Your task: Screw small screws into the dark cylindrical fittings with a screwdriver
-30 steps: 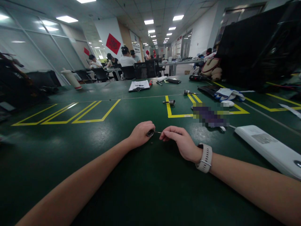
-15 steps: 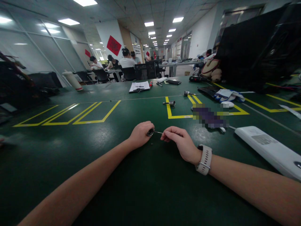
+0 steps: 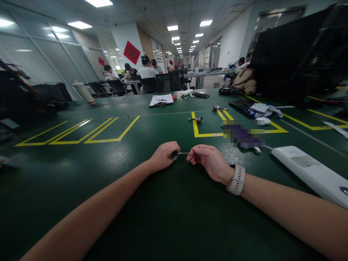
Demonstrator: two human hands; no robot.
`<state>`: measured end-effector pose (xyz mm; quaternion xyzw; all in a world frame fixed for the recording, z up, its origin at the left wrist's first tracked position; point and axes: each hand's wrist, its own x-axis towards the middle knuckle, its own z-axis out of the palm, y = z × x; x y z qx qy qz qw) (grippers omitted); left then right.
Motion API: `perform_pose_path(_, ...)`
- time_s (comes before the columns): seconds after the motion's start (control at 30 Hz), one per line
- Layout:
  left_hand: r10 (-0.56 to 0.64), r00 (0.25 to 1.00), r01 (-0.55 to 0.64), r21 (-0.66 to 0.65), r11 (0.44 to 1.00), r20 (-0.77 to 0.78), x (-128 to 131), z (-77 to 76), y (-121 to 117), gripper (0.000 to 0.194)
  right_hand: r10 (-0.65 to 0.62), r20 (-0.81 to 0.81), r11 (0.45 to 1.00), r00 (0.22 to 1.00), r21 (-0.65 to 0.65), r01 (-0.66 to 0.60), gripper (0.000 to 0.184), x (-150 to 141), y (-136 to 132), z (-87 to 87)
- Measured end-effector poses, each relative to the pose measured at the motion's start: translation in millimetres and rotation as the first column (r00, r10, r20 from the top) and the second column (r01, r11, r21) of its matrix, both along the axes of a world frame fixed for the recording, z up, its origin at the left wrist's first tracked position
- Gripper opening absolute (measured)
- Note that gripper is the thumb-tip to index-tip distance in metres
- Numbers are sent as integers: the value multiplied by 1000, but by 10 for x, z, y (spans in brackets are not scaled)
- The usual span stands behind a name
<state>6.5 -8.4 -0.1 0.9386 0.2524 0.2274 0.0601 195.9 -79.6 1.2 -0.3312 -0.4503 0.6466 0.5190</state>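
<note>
My left hand [image 3: 164, 156] is closed around a hole saw [image 3: 174, 154], a dark metal cup whose round open end faces me. A thin metal rod [image 3: 183, 153] runs from the cup to my right hand [image 3: 205, 160]. The fingertips of my right hand are pinched at the rod's far end, which they hide. On the green table just below the cup lies a tiny ring-like part [image 3: 175, 166]. Two similar metal pieces lie farther off: one hole saw with a shank [image 3: 199, 119] near the yellow tape, and another hole saw [image 3: 215, 108] behind it.
A long white device [image 3: 307, 170] lies to the right, beside a blurred-out dark object [image 3: 241, 134]. Behind are gloves [image 3: 263, 110], a clipboard [image 3: 162, 100] and a phone [image 3: 200, 95]. Yellow tape [image 3: 119, 139] marks the table. People sit at far tables.
My right hand has turned and its fingers have lifted and loosened slightly around the rod. The left hand with the hole saw has shifted very slightly right.
</note>
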Motion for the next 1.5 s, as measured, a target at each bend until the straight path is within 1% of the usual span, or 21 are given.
perform_pose_path(0.07, 3, 1000, -3, 0, 1000, -9, 1, -3, 2, 11, -15, 18, 1000, 1000, 12, 14, 18, -13, -20, 6)
perform_pose_path(0.17, 37, 998, -35, 36, 999, -56, 0, -12, 4, 10, -37, 96, 998, 995, 44, 33, 15, -38, -60, 21)
perform_pose_path(0.23, 62, 994, -57, 58, 997, -86, -1, -16, 1, 9, -40, 124, 999, 991, 40, 35, 15, -45, -72, 28)
perform_pose_path(0.33, 76, 991, -69, 69, 995, -108, 0, -15, -5, 9, -37, 64, 999, 997, 6, 37, 16, -35, -57, 27)
perform_pose_path(0.47, 64, 992, -56, 71, 996, -108, 4, -10, -6, 10, -34, 1, 999, 999, -14, 34, 16, -21, -25, 23)
perform_pose_path(0.67, 58, 994, -52, 63, 997, -97, 13, -1, -6, 10, -70, 20, 998, 997, -9, 70, 17, -30, -34, 46)
perform_pose_path(0.93, 69, 993, -66, 40, 997, -96, 15, 6, -8, 11, -78, 49, 997, 996, 11, 78, 18, -7, -49, 39)
perform_pose_path(1.1, 85, 992, -82, 33, 996, -97, 11, -9, -5, 12, -100, 118, 995, 988, 37, 96, 19, -26, -70, 47)
perform_pose_path(1.27, 85, 993, -82, 36, 996, -83, 14, -15, -4, 12, -58, 208, 996, 976, 78, 43, 16, -45, -93, 44)
perform_pose_path(1.4, 85, 993, -83, 28, 996, -84, 12, -11, -5, 10, -88, 210, 989, 974, 135, 61, 18, -32, -93, 18)
perform_pose_path(1.5, 93, 992, -90, 32, 995, -89, 14, -7, -8, 9, -136, 188, 978, 973, 181, 102, 19, -24, -93, 8)
